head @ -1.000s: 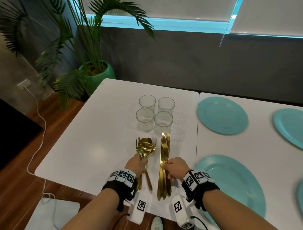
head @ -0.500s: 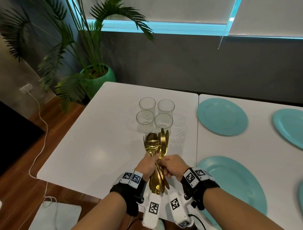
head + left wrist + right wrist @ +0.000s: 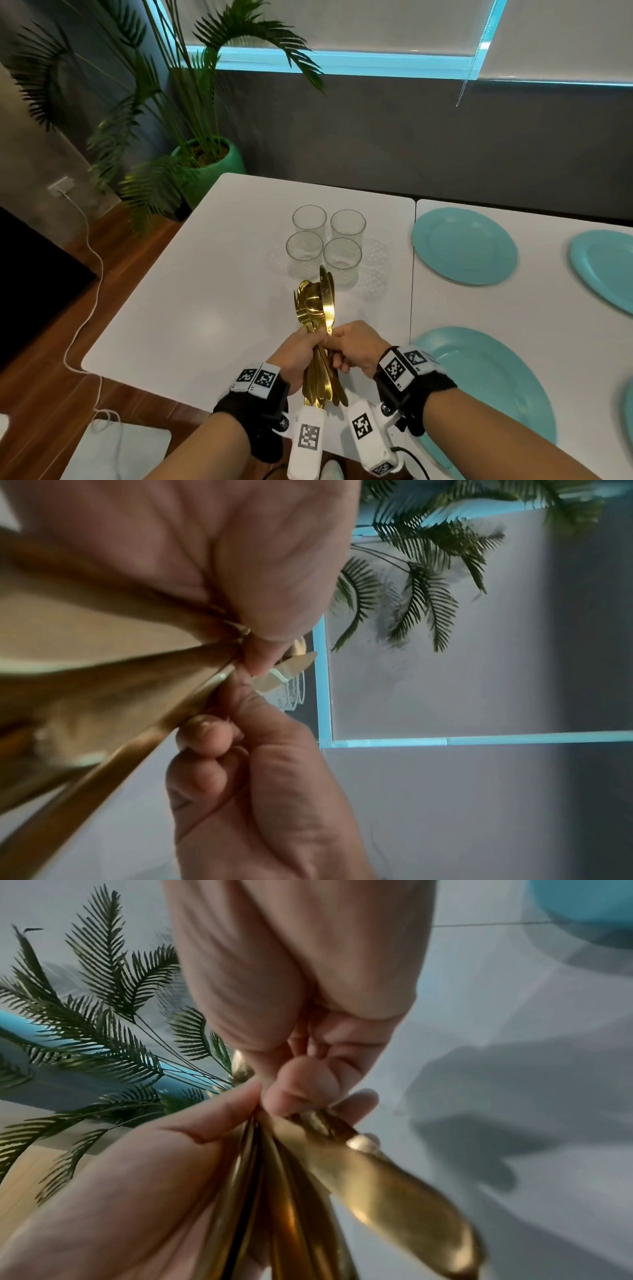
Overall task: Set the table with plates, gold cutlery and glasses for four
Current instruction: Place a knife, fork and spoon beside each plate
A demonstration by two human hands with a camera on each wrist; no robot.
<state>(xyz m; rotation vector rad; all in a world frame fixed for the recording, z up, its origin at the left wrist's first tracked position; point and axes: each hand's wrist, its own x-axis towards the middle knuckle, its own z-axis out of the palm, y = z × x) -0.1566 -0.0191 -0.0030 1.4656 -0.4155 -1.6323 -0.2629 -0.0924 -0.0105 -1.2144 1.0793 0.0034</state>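
Note:
A bundle of gold cutlery (image 3: 317,315), with spoons, forks and knives, is held upright above the white table (image 3: 191,308). My left hand (image 3: 303,347) grips the handles from the left. My right hand (image 3: 349,344) grips them from the right, touching the left hand. In the left wrist view the gold handles (image 3: 103,696) run under my left hand's fingers (image 3: 267,610). In the right wrist view my right hand (image 3: 308,1085) closes on the cutlery (image 3: 377,1177). Several clear glasses (image 3: 323,245) stand grouped just beyond the bundle. Teal plates lie at the far right (image 3: 464,245) and near right (image 3: 486,387).
More teal plates (image 3: 606,267) reach the right edge of the picture. A seam (image 3: 412,274) divides the two white tabletops. A potted palm in a green pot (image 3: 212,164) stands past the far left corner. A white cable (image 3: 92,274) runs over the wooden floor on the left.
The two hands held separate bunches flat on the table, spoons and forks left, knives right. They have come together into one bundle and lifted it off the table.

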